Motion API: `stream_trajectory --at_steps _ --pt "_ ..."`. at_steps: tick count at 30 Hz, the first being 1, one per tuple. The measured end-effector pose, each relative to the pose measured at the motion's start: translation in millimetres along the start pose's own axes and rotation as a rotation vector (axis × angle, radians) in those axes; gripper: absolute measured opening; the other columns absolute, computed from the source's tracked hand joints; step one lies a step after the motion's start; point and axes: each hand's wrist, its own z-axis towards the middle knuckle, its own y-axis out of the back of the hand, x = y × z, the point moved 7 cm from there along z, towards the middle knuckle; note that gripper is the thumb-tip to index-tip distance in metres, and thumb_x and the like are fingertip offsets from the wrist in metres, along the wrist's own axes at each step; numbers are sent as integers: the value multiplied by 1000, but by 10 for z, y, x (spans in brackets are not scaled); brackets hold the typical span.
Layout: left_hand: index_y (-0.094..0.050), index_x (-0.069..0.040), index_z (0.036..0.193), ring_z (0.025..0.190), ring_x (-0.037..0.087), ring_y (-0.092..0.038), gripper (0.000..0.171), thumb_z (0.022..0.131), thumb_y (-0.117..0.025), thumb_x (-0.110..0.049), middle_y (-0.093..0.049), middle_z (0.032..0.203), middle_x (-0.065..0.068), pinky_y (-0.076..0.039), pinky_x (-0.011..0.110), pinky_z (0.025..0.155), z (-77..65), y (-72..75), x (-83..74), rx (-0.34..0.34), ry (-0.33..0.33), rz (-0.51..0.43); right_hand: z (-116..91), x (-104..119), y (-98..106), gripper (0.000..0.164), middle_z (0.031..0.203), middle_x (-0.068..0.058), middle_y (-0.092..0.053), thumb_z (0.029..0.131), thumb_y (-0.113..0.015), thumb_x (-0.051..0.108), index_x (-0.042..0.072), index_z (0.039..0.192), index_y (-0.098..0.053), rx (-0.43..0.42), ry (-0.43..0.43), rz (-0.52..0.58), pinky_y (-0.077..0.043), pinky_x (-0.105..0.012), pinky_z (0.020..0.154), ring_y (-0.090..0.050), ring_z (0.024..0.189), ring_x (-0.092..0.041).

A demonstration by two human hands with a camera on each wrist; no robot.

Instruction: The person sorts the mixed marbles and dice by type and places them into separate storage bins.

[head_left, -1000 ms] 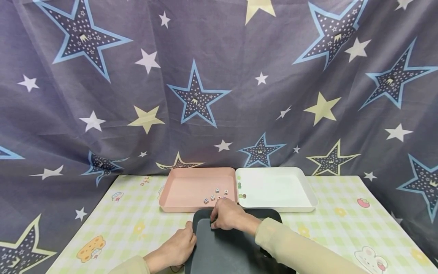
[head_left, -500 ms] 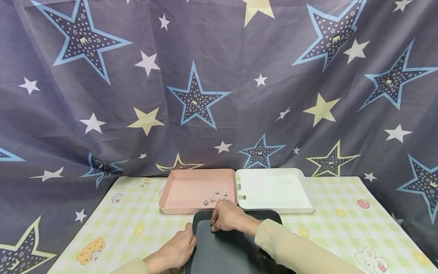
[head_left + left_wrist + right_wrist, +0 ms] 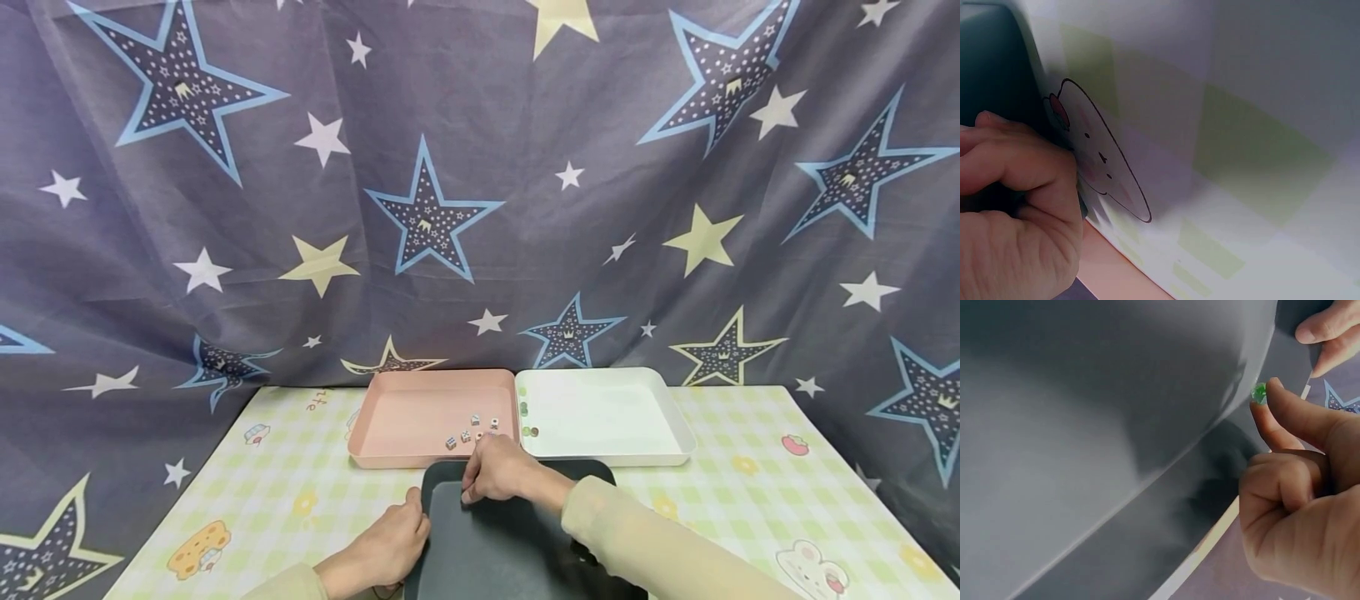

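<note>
My right hand [image 3: 497, 471] is over the far left part of a dark grey tray [image 3: 480, 558]. Between its thumb and index fingertips it pinches a small glassy green marble [image 3: 1259, 394], seen in the right wrist view; the other fingers are curled in. With my left hand [image 3: 386, 542] I grip the tray's left rim, thumb on top, as the left wrist view also shows. Just beyond the tray, several small white dice [image 3: 451, 442] lie in a pink tray [image 3: 408, 412]; my right hand partly covers that group.
Right of the pink tray stands a white tray [image 3: 607, 408], touching it, with several green and dark marbles [image 3: 524, 408] along its left wall. A checkered cloth [image 3: 285, 483] covers the table. Behind hangs a star-patterned curtain [image 3: 480, 250]. My right sleeve hides part of the dark tray.
Both hands keep almost the same place and hold. The view has shifted very slightly.
</note>
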Motion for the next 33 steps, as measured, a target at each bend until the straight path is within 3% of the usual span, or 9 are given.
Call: stream_trajectory --at_steps 7,14,16,19,21,23,26,29,33 --pt "-42 4 110 38 8 -50 19 112 -35 -13 -52 68 7 -43 26 31 38 -25 49 18 -26 8 17 -8 92 17 67 13 -68 76 -95 12 16 70 -80 -10 0 60 -52 -23 62 -57 67 -4" --pt "-44 2 107 35 8 -47 11 110 -38 -7 -54 67 12 -40 26 29 -25 -2 -56 -10 -22 -11 -2 3 208 17 66 11 -69 76 -95 10 13 71 -80 -26 -5 91 -52 -23 63 -57 67 -4" --pt "-44 2 106 35 7 -47 11 110 -38 -6 -55 66 12 -40 25 30 -35 1 -76 -11 -21 -5 -7 5 232 16 67 11 -69 76 -95 11 13 70 -80 -26 -5 95 -57 -29 67 -59 69 -6" --pt "-44 2 107 35 7 -47 11 110 -37 -7 -55 67 12 -39 24 30 -41 1 -94 -10 -15 3 -6 -13 272 17 68 13 -69 77 -95 13 15 70 -80 -34 -16 97 -55 -53 98 -63 79 -8" --pt "-44 2 107 35 6 -46 12 110 -36 -6 -55 67 13 -39 23 30 -38 -1 -89 -8 -12 4 3 -32 299 17 69 12 -69 78 -94 13 16 69 -80 -40 -26 112 -51 -61 101 -65 81 -11" --pt "-43 2 108 35 6 -46 12 110 -36 -6 -55 67 13 -39 23 30 -33 -4 -81 -4 -12 5 12 -60 320 17 70 12 -69 78 -94 13 16 69 -80 -44 -42 128 -53 -56 100 -64 81 -11" --pt "-43 3 109 35 6 -46 12 110 -36 -5 -55 67 13 -39 23 30 -29 -5 -77 -1 -18 1 24 -97 338 17 71 9 -70 79 -93 11 13 69 -80 -39 -61 158 -58 -34 70 -62 73 -11" --pt "-44 4 109 35 6 -46 12 110 -36 -5 -56 66 13 -40 24 30 -31 -3 -80 -1 -23 0 20 -122 377 16 75 8 -70 80 -93 10 12 71 -80 -38 -80 164 -53 -27 66 -59 73 -10" --pt "-44 4 109 35 6 -46 12 110 -36 -6 -56 66 13 -40 24 30 -31 -6 -73 -4 -20 5 15 -134 452 15 78 7 -70 79 -93 12 12 72 -80 -51 -85 146 -53 -29 68 -59 74 -11"
